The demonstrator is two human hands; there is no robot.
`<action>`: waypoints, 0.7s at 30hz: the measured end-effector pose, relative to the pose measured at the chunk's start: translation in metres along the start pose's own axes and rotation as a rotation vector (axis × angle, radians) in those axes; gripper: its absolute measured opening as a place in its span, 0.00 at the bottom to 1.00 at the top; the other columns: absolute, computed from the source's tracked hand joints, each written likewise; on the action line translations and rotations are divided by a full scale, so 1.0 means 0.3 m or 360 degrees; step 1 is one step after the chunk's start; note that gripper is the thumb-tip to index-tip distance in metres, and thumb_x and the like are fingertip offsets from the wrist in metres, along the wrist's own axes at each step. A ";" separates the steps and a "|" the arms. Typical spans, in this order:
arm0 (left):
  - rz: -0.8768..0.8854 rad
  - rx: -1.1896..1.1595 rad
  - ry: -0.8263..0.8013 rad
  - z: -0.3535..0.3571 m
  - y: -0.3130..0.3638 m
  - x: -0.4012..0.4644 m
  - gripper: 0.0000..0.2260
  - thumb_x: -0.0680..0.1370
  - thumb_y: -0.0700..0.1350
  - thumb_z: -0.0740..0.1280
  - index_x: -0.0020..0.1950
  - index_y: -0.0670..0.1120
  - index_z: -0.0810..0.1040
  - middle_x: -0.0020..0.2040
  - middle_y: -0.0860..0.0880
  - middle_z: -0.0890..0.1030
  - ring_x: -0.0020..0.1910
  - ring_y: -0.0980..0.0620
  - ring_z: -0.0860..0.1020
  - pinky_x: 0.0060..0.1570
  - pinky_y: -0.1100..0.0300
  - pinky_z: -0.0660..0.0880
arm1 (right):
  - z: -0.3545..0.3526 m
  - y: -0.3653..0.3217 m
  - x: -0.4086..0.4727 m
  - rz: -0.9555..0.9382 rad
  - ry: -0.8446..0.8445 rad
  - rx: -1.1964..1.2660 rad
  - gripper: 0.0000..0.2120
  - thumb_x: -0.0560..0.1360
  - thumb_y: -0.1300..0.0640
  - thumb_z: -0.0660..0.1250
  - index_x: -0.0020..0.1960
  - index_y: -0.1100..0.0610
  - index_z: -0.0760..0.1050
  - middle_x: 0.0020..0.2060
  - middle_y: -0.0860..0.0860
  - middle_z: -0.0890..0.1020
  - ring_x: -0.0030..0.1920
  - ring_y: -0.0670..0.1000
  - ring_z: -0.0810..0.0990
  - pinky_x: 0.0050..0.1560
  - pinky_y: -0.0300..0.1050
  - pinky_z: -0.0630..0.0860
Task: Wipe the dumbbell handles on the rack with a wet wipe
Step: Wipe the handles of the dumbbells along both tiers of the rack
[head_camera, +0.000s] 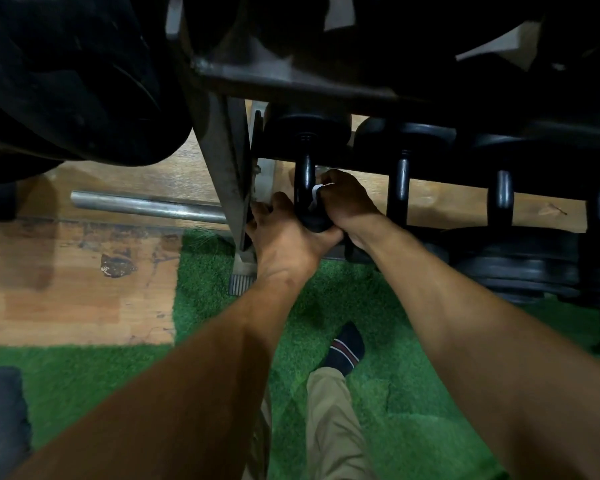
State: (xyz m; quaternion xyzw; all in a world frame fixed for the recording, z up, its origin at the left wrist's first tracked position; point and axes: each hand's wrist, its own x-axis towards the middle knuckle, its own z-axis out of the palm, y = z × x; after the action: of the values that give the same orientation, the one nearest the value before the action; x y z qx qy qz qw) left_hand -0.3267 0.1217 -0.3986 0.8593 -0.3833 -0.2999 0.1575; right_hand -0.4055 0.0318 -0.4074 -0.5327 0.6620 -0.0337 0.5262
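Observation:
On the lowest shelf of the rack, the leftmost black dumbbell lies with its handle pointing toward me. My right hand is curled round the near part of that handle, with a white wet wipe pressed between fingers and handle. My left hand grips the near end of the same dumbbell from the left and below. Only a small strip of the wipe shows; the rest is hidden under my fingers.
More black dumbbells line the shelf to the right. A steel bar lies on the wooden floor at the left, and a large black plate hangs above. Green turf lies under my socked foot.

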 end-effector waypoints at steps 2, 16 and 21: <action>-0.0005 0.0007 0.0014 0.000 0.002 -0.002 0.39 0.57 0.76 0.65 0.55 0.47 0.76 0.52 0.44 0.81 0.57 0.40 0.80 0.56 0.45 0.78 | 0.000 -0.005 -0.011 0.0062 -0.0002 0.0223 0.05 0.62 0.62 0.67 0.32 0.53 0.80 0.35 0.54 0.84 0.42 0.58 0.84 0.48 0.61 0.81; 0.0002 0.0043 -0.0030 -0.036 0.019 -0.022 0.45 0.59 0.77 0.66 0.60 0.41 0.74 0.61 0.40 0.76 0.63 0.37 0.74 0.63 0.43 0.74 | -0.029 -0.026 -0.001 0.0395 -0.0259 0.0711 0.12 0.76 0.65 0.57 0.36 0.57 0.71 0.26 0.52 0.75 0.26 0.50 0.75 0.26 0.36 0.70; 0.0012 0.0028 -0.0037 -0.037 0.019 -0.024 0.43 0.61 0.75 0.68 0.61 0.42 0.74 0.62 0.40 0.75 0.64 0.37 0.73 0.64 0.44 0.73 | -0.014 -0.008 0.024 0.0409 -0.0243 0.0624 0.16 0.75 0.67 0.56 0.31 0.55 0.66 0.18 0.47 0.71 0.21 0.46 0.71 0.28 0.41 0.66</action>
State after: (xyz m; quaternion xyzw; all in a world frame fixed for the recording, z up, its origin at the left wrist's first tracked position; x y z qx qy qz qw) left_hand -0.3267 0.1238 -0.3843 0.8556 -0.3910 -0.3059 0.1466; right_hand -0.4061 0.0232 -0.4088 -0.3328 0.6634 -0.0539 0.6680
